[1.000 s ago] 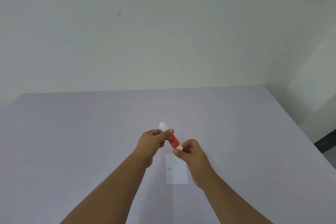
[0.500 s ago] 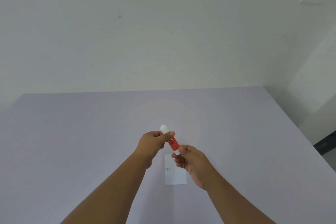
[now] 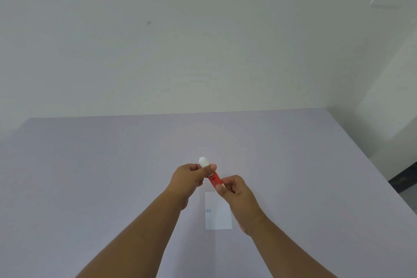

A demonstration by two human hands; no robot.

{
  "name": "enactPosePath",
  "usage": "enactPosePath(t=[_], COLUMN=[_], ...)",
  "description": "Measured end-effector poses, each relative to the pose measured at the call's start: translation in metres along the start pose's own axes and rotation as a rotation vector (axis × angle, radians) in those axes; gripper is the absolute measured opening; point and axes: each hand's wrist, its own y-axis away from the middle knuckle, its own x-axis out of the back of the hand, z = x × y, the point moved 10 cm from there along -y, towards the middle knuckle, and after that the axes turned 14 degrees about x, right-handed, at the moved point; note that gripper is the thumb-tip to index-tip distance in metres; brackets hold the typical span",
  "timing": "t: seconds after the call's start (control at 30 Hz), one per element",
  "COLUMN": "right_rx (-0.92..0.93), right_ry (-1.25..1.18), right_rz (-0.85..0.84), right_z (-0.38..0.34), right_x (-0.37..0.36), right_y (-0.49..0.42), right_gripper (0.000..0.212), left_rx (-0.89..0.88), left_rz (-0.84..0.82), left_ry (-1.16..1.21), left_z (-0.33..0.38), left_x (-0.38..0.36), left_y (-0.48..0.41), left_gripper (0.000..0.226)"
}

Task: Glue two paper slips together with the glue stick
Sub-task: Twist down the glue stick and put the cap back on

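Observation:
A red glue stick [image 3: 213, 178] with a white cap pointing up and away is held tilted above the table between both hands. My left hand [image 3: 189, 179] pinches its upper part just below the white cap. My right hand [image 3: 234, 189] grips its lower white end with the fingertips. A white paper slip [image 3: 217, 214] with small blue marks on its left side lies flat on the table just below the hands, its right edge partly hidden by my right wrist. I cannot tell whether it is one slip or two stacked.
The pale lilac table [image 3: 90, 176] fills the lower half of the view. A plain white wall [image 3: 180, 40] stands behind it. The table's right edge [image 3: 372, 176] drops to a dark floor.
My right hand has shifted its fingers on the lower end of the glue stick, and the stick has tipped slightly. The paper slip has stayed in place.

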Motion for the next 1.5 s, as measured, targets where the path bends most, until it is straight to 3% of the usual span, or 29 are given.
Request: enactPosePath(t=[0.07,0.13,0.23,0.37,0.47,0.63,0.8,0.87,0.97,1.07,1.2,1.3,1.4,1.5], right_rx=[-0.005,-0.071,-0.142,-0.058,-0.03,-0.115,-0.066,-0.094,-0.149,-0.089,-0.038,-0.108,-0.119,-0.079], right_ry=[0.053,-0.044,-0.16,0.01,0.119,-0.121,0.125,0.11,-0.073,-0.037,0.193,0.033,-0.049,0.122], right_rz=[0.011,-0.04,-0.114,-0.045,0.001,-0.095,-0.021,-0.07,-0.178,-0.125,-0.034,-0.123,-0.145,-0.076], right_z=[0.0,0.005,0.007,0.002,-0.001,0.002,-0.003,-0.001,0.001,-0.002,-0.008,-0.003,-0.001,-0.004], right_x=[0.001,-0.005,-0.013,-0.006,0.0,-0.009,0.0,-0.005,-0.016,-0.011,-0.002,-0.01,-0.008,-0.001], right_y=[-0.001,0.0,0.004,0.003,0.001,0.004,0.002,0.001,0.006,0.004,0.001,0.003,0.004,0.0], right_gripper=[0.02,0.028,0.02,0.009,0.02,0.032,0.04,0.044,0.038,0.022,0.036,0.051,0.044,0.04], left_rx=[-0.001,-0.003,-0.002,0.001,-0.004,-0.017,-0.009,-0.009,-0.019,-0.018,-0.015,-0.006,-0.007,-0.003], left_rz=[-0.002,-0.016,-0.014,-0.009,-0.015,0.012,0.022,0.006,-0.007,0.018,0.01,0.013,0.022,0.026], left_ry=[-0.004,-0.004,0.003,-0.004,-0.029,-0.026,-0.031,-0.029,-0.006,-0.011,-0.027,-0.018,-0.014,-0.025], left_z=[0.0,-0.001,-0.002,-0.001,0.001,0.003,0.001,0.0,0.001,0.003,0.001,0.0,0.002,0.0], left_x=[0.0,-0.001,0.0,0.001,-0.003,0.001,0.001,-0.001,0.001,0.004,-0.001,0.0,0.003,0.002], left_y=[0.0,0.001,0.002,0.003,0.006,0.007,0.007,0.008,0.008,0.008,0.01,0.01,0.01,0.01], left_gripper=[0.032,0.026,0.026,0.033,0.034,0.029,0.037,0.036,0.035,0.041,0.038,0.033,0.034,0.042])
